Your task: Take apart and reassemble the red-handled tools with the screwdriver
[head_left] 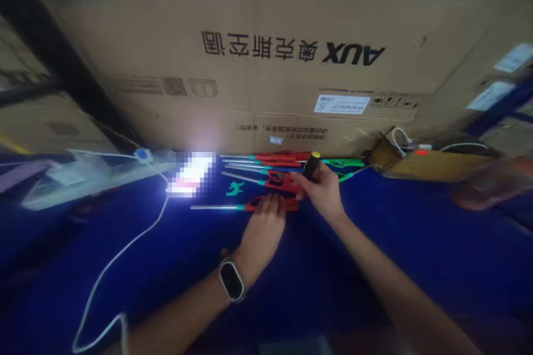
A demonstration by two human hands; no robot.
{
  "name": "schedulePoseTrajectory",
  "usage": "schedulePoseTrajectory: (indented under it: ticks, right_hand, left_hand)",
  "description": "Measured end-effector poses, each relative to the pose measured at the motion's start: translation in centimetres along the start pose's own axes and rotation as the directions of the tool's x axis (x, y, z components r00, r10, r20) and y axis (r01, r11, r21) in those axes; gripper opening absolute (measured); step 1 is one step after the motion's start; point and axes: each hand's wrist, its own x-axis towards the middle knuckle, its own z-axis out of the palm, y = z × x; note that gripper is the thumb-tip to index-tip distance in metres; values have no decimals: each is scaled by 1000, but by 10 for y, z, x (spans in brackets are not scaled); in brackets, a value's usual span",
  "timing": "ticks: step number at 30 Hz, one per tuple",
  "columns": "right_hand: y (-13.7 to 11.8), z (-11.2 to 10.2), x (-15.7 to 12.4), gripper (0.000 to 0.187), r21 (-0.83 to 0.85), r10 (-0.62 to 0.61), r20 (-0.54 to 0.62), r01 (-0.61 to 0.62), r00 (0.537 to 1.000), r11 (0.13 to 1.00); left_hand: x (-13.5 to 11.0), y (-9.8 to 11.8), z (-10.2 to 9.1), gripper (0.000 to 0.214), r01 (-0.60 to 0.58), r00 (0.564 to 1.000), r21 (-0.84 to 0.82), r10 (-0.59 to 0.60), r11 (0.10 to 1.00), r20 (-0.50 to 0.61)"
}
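Observation:
My left hand (265, 227), with a fitness band on its wrist, lies with bent fingers on the grip of a red long-nozzle lighter (251, 207). That lighter's metal tube points left on the blue surface. In my right hand (326, 191) is a screwdriver (311, 165) with a black handle and a yellow end; its tip is hidden. Just beyond the hands, several more red lighters (287, 157) lie side by side, tubes to the left. A green lighter (343, 162) lies behind my right hand. A small teal piece (235, 188) rests left of the red grips.
A large cardboard box (258, 89) with upside-down print stands along the back. A bright, pixelated light (194, 175) glows at left, beside a white cable (125, 252). An open carton (437, 165) is at right on the blue cloth (416, 227).

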Motion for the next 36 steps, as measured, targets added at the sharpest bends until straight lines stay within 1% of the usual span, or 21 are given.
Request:
schedulePoseTrajectory:
  ticks: [2, 4, 6, 7, 8, 9, 10, 13, 15, 16, 18, 20, 22, 24, 25, 26, 28, 30, 32, 34, 36]
  right_hand:
    - [-2, -5, -2, 49, 35, 18, 111, -22, 994, 999]
    - [-6, -11, -2, 46, 65, 47, 226, -63, 973, 996]
    - [-10, -17, -1, 45, 93, 94, 371, -137, 924, 986]
    - [-12, -19, 1, 45, 91, 111, 418, -163, 902, 982]
    - [-12, -19, 3, 45, 82, 122, 436, -174, 892, 981]
    - [-12, -18, 5, 44, 68, 126, 425, -170, 897, 983]
    - [-11, -15, 6, 43, 54, 123, 389, -156, 913, 986]
    - [-4, 0, 10, 44, 33, 84, 192, -92, 978, 995]
    - [0, 9, 9, 45, 17, 61, 93, -63, 994, 998]
    - [1, 12, 8, 45, 9, 56, 72, -56, 996, 998]
    - [0, 12, 6, 45, 4, 50, 87, -50, 995, 999]
    - [-3, 6, 3, 44, 35, 53, 163, -59, 985, 998]
    - [-8, -5, 2, 45, 84, 79, 291, -108, 953, 991]
    - [-12, -15, 2, 48, 105, 121, 415, -180, 902, 978]
    - [-13, -19, 2, 49, 99, 136, 449, -201, 883, 975]
    - [-13, -21, 3, 49, 86, 142, 455, -203, 879, 975]
    - [-11, -18, 5, 47, 52, 137, 400, -171, 906, 984]
    - [-7, -10, 6, 44, 28, 112, 289, -125, 951, 992]
    - [-3, 2, 7, 44, 13, 77, 172, -81, 982, 997]
    - [1, 11, 6, 44, -5, 51, 109, -50, 993, 999]
    - [4, 14, 5, 44, -18, 39, 89, -38, 995, 999]
  left_hand:
    - [-1, -6, 3, 48, 38, 999, -33, -39, 999, -23]
    - [0, -11, 3, 46, 63, 998, -56, -64, 996, -23]
    - [1, -15, -2, 43, 79, 997, -68, -79, 995, 1]
    - [2, -16, -6, 41, 80, 997, -68, -79, 994, 23]
    - [3, -17, -10, 39, 79, 996, -67, -76, 995, 50]
    - [3, -18, -14, 36, 80, 994, -66, -76, 995, 74]
    - [4, -19, -17, 34, 82, 993, -65, -76, 995, 91]
    - [5, -21, -20, 29, 78, 993, -74, -71, 994, 90]
    - [4, -22, -18, 27, 78, 995, -86, -71, 993, 77]
    - [4, -23, -18, 26, 77, 995, -91, -71, 993, 75]
    - [4, -24, -16, 26, 75, 995, -95, -69, 993, 73]
    - [3, -25, -16, 27, 71, 996, -99, -65, 993, 66]
    - [3, -26, -16, 27, 73, 996, -112, -67, 991, 56]
    - [3, -27, -16, 25, 80, 996, -123, -74, 989, 53]
    - [3, -27, -17, 26, 83, 996, -124, -77, 989, 52]
    - [3, -27, -17, 26, 83, 996, -123, -77, 989, 52]
    - [3, -26, -19, 28, 84, 995, -123, -77, 989, 59]
    - [3, -26, -20, 28, 87, 994, -132, -79, 987, 71]
    - [3, -26, -21, 26, 92, 994, -143, -82, 985, 75]
    - [3, -26, -22, 24, 93, 994, -149, -84, 984, 71]
    - [3, -27, -21, 24, 90, 995, -154, -81, 984, 63]
